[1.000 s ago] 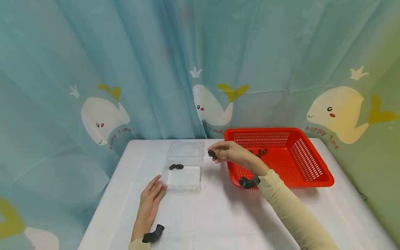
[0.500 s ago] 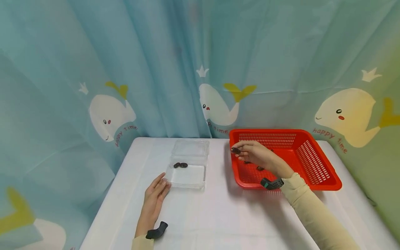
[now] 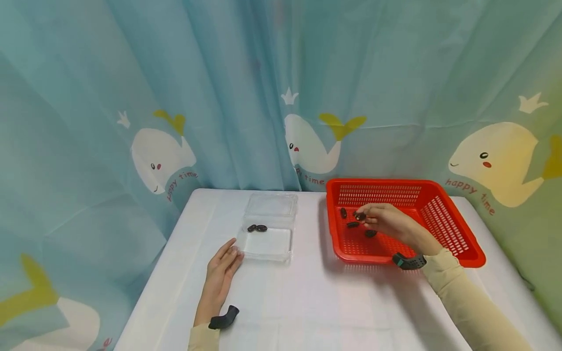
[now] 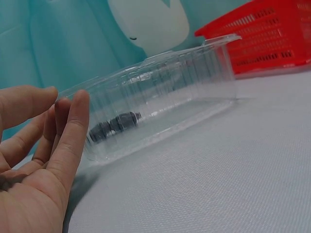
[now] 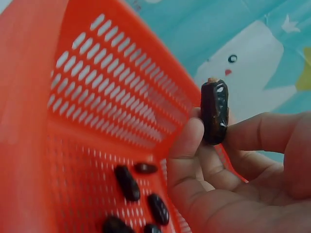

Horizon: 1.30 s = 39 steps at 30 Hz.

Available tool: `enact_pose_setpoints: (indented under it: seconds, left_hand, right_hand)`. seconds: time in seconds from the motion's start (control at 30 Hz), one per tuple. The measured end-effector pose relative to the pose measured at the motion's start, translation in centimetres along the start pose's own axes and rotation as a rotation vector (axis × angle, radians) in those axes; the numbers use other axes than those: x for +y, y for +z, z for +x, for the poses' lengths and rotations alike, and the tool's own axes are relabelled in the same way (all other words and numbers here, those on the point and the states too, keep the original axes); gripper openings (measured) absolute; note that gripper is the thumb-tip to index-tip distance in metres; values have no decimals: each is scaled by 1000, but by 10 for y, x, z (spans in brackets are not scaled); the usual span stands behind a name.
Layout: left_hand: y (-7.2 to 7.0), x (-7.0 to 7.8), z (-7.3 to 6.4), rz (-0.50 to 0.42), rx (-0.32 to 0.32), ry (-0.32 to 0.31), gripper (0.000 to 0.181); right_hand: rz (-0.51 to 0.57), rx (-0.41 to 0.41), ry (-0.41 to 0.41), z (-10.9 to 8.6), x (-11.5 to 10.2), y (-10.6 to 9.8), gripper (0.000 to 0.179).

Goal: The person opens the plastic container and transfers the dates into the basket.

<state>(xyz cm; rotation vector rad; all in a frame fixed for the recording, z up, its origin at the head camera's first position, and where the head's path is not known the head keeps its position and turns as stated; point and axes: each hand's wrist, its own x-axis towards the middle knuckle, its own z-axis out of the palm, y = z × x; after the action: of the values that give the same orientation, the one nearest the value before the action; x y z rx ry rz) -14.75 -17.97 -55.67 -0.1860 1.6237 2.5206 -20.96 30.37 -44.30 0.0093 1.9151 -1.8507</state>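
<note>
My right hand (image 3: 392,222) is over the red plastic basket (image 3: 477,257), its thumb and fingers pinching a dark, glossy date (image 5: 215,114) that stands upright in the right wrist view. Several more dates (image 5: 127,183) lie on the basket floor below it. With relaxed, mostly straight fingers, my left hand (image 3: 221,273) rests at the near left corner of a clear plastic box (image 4: 209,68). Two dates (image 3: 261,228) lie end to end inside that box, along the back of its base. The box's hinged lid (image 3: 270,205) is folded back behind it.
A white cloth covers the table (image 3: 285,302). Behind it hangs a blue-green curtain (image 3: 237,97) printed with whales, close to the back edges of the box and basket. The basket's slotted walls rise well above the tabletop on the right.
My right hand has moved right from beside the box to over the basket, still pinching a date. My left hand stays at the box corner; the head view has shifted slightly.
</note>
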Motion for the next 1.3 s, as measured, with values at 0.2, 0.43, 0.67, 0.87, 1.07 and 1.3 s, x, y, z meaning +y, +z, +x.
enact_pose_setpoints:
  seconds: [0.2,0.43,0.67,0.87,1.07,1.3]
  left_hand:
    - [0,1,1,10,-5,-2,53]
    - [3,1,3,4,-10,16,53]
    - [2,-1,2,-10,-13,48,54]
    - [-1,-2,0,-17,4,36,55]
    - [-4,-4,-3,-11,8,22,54]
    - [0,0,2,-12,-15,35,52]
  right_hand:
    - [5,3,23,-7,11,-22,32]
    - [30,-20,32,-13,12,-49,33]
    - [-76,-61,92,-12,12,-67,26]
    - [-162,-52,157,-7,19,-80,28]
    - [-303,-20,205,-7,24,-90,36]
    - [-478,25,174,-12,19,-97,38]
